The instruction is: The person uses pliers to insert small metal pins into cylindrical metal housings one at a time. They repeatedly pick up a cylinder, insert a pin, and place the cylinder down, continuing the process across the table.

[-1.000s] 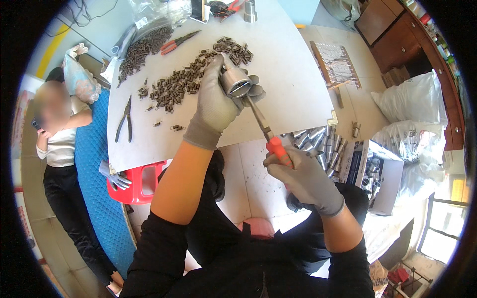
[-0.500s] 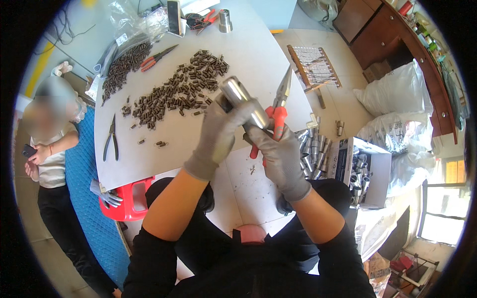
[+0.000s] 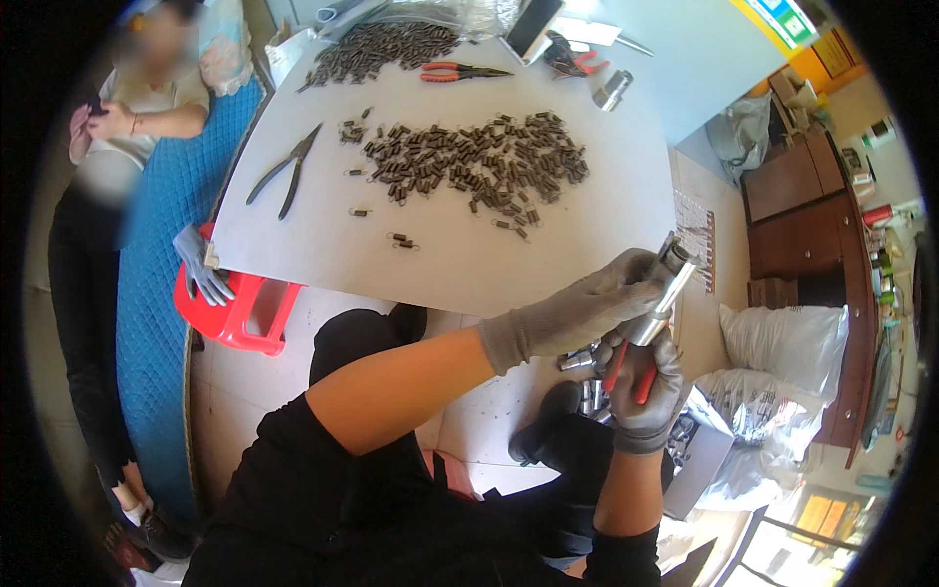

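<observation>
Over the table's near right corner, my left hand [image 3: 602,305], in a grey glove, is closed on a shiny metal cylinder [image 3: 657,311], which stands tilted with a notched upper end. Just beneath it my right hand [image 3: 653,396], also gloved, grips a pair of red-handled pliers [image 3: 616,366]. The pliers' jaws are hidden behind the cylinder and fingers. I cannot tell whether they touch the cylinder. On the white table [image 3: 323,259] lies a wide heap of small dark coil springs [image 3: 469,161], with a few loose ones nearer me.
Black-handled pliers [image 3: 284,176], red-handled pliers [image 3: 465,71], a phone [image 3: 534,24] and another metal cylinder [image 3: 612,90] rest on the table. More springs [image 3: 377,49] lie at the back. A red stool [image 3: 245,313] stands left, near a seated person [image 3: 147,108]. White sacks [image 3: 782,342] sit right.
My hands have moved right with the cylinder and pliers, past the table's edge. The cylinder has been turned, and the pliers' jaws, visible before, are now hidden. The view has swung too.
</observation>
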The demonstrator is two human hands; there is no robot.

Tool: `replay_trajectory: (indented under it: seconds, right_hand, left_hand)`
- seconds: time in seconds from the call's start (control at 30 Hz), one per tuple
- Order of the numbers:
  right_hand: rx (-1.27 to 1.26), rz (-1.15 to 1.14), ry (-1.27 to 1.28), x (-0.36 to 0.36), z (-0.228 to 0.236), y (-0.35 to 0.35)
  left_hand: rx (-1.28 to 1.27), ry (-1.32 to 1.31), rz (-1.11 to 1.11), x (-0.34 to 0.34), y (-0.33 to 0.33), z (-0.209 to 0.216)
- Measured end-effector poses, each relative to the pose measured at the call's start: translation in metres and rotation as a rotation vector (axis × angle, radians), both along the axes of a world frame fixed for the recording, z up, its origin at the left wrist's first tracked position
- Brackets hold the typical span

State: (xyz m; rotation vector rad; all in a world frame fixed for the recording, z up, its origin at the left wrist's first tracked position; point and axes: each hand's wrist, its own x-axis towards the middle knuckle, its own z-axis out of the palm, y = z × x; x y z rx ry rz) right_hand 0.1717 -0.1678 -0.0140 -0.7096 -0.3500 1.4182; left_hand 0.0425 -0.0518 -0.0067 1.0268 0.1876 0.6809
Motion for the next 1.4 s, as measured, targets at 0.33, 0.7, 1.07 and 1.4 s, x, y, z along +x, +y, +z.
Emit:
replay_trajectory:
  seconds: [0.33,0.7,1.07,1.4]
  right_hand:
    - [-0.372,0.255,-0.665,-0.002,-0.020,0.024]
    - [-0.163,0.998,-1.500,-0.073,-0.047,0.084]
    - [0.196,0.804,-2.532,-0.087,-0.023,0.100]
    - [0.263,0.675,-2.498,-0.096,-0.022,0.101]
  left_hand:
    - [0.104,-0.295,0.359,-0.021,-0.002,0.009]
    - [-0.014,-0.339,0.098,-0.017,-0.017,0.006]
    - [-0.281,-0.370,-0.048,-0.019,-0.017,0.011]
    - [-0.355,-0.349,-0.137,-0.015,-0.016,0.009]
